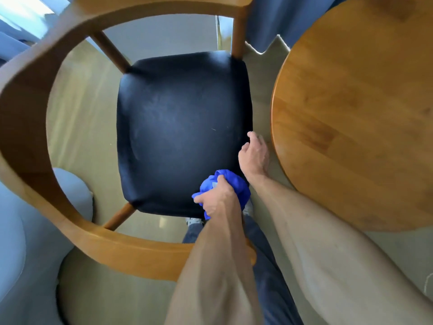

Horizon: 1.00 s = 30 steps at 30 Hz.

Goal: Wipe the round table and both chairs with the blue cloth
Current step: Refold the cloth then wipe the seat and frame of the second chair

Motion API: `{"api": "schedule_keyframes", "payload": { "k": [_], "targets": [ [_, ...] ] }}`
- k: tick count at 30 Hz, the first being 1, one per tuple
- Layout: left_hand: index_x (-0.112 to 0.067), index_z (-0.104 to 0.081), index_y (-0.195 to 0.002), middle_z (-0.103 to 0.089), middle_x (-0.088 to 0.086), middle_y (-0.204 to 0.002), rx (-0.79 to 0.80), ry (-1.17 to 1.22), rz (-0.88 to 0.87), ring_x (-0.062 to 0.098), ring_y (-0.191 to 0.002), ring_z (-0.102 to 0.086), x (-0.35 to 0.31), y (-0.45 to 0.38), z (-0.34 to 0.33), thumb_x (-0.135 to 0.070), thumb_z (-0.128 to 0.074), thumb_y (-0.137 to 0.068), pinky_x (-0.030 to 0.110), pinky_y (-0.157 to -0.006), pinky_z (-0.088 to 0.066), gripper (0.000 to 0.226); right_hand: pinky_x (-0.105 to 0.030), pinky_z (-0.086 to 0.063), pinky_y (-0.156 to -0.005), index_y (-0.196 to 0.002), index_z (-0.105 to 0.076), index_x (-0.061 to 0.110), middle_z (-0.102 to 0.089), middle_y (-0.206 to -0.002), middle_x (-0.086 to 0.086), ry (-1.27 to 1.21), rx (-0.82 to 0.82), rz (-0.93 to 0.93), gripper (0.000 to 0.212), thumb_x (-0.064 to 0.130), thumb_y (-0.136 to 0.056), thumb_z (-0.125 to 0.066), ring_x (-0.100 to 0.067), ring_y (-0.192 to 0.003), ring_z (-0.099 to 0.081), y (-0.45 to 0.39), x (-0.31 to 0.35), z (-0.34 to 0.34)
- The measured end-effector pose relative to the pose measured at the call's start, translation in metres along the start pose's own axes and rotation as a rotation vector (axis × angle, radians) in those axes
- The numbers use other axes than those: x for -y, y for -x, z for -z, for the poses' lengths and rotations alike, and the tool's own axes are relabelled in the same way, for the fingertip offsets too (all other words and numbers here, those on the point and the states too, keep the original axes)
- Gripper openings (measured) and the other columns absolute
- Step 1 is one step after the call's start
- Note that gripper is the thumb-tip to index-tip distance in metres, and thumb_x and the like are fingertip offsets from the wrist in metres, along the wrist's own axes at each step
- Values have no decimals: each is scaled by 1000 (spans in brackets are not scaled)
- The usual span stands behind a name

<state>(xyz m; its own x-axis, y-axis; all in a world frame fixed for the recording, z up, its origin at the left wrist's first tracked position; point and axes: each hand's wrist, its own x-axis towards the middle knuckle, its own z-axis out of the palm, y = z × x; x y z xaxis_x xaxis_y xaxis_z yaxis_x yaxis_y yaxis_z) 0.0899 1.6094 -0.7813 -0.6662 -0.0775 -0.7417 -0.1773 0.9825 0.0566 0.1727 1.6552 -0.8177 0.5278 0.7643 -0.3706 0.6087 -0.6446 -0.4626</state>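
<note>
From the head view, we hold the blue cloth (230, 184) bunched in our left hand (216, 198), fingers (199, 198) curled tight around it, at the near right corner of the chair's black seat (182, 127). The cloth looks soft, light and limp; we judge it will crumple to any shape, so a fistful grip like this one suits it, though spreading it flatter would cover more seat per stroke. Our right hand (254, 156) hovers just beside the seat's right edge, its fingers loosely relaxed and holding nothing.

The seat looks smooth and slightly padded, so the cloth should glide over it easily. The chair (25, 127) has a curved wooden backrest rail that rings the seat on the left and near side; our left forearm reaches over that rail, and it may hamper long strokes toward the far side. The round bench (356, 109) stands just to the right of the chair, its top bare wood. A pale cushioned seat (21, 231) sits at the lower left, and blue curtains (264, 22) hang beyond the chair.
</note>
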Motion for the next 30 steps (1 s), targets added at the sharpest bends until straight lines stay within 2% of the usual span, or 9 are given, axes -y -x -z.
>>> {"api": "schedule_keyframes", "payload": {
  "k": [4, 8, 10, 12, 16, 18, 21, 24, 30],
  "targets": [
    [-16, -44, -115, -51, 4, -98, -4, 20, -221, 31, -91, -56, -30, -9, 9, -58, -60, -76, 38, -82, -42, 59, -41, -43, -84, -123, -58, 9, -61, -122, -18, -117, -39, -311, 33, 6, -92, -45, -38, -109, -56, 16, -12, -6],
    [-19, -56, -87, -61, 0, -78, -79, 51, -470, 29, -78, -65, -56, -30, 27, -55, -39, -84, 36, -74, -49, 40, -40, -42, -88, -126, -58, 9, -61, -120, -19, -144, -74, -269, 33, 12, -96, -46, -38, -111, -56, 25, -18, -11],
    [-18, -57, -92, -60, 0, -75, -203, -71, -626, 30, -81, -62, -68, -42, 45, -42, -41, -91, 34, -71, -43, 29, -41, -42, -90, -129, -57, 9, -59, -122, -17, -148, -99, -110, 36, 24, -98, -47, -36, -110, -55, 28, -15, -13],
    [-20, -55, -110, -64, 9, -98, -314, -183, -662, 35, -96, -61, -79, -65, 65, -33, -42, -92, 39, -78, -44, 26, -43, -45, -93, -133, -55, 13, -54, -128, -15, -59, -83, 183, 48, 40, -94, -48, -33, -114, -53, 32, -10, -14],
    [-15, -37, -138, -43, 18, -136, -396, -312, -451, 36, -125, -44, -93, -110, 100, -21, -47, -87, 47, -99, -37, 52, -49, -34, -105, -147, -41, 27, -33, -154, -17, 293, 178, 797, 86, 66, -71, -56, -35, -137, -36, 51, 8, -25],
    [-13, -33, -142, -36, 21, -141, -351, -343, -359, 36, -128, -39, -97, -127, 111, -19, -50, -87, 46, -105, -32, 58, -55, -32, -104, -144, -41, 30, -34, -153, -17, 491, 259, 928, 86, 64, -68, -61, -38, -135, -36, 64, 15, -42],
    [-13, -27, -148, -23, 27, -151, -311, -380, -245, 39, -136, -30, -101, -154, 121, -28, -43, -93, 49, -111, -25, 59, -51, -39, -88, -120, -59, 27, -54, -129, -11, 574, 154, 787, 56, 41, -68, -74, -34, -109, -51, 72, 34, -69],
    [-14, -17, -154, -9, 29, -158, -289, -404, -260, 40, -143, -18, -108, -167, 122, -33, -32, -102, 54, -113, -20, 57, -44, -38, -76, -102, -62, 26, -57, -107, -4, 493, 31, 666, 36, 26, -68, -73, -29, -92, -51, 66, 46, -84],
    [-21, -13, -153, -11, 26, -157, -260, -541, -587, 38, -143, -16, -123, -165, 100, -33, -30, -100, 59, -104, -31, 57, -41, -36, -75, -120, -59, 28, -55, -111, -2, 271, -168, 211, 49, 28, -74, -76, -26, -95, -51, 29, 85, -91]
  ]
}}
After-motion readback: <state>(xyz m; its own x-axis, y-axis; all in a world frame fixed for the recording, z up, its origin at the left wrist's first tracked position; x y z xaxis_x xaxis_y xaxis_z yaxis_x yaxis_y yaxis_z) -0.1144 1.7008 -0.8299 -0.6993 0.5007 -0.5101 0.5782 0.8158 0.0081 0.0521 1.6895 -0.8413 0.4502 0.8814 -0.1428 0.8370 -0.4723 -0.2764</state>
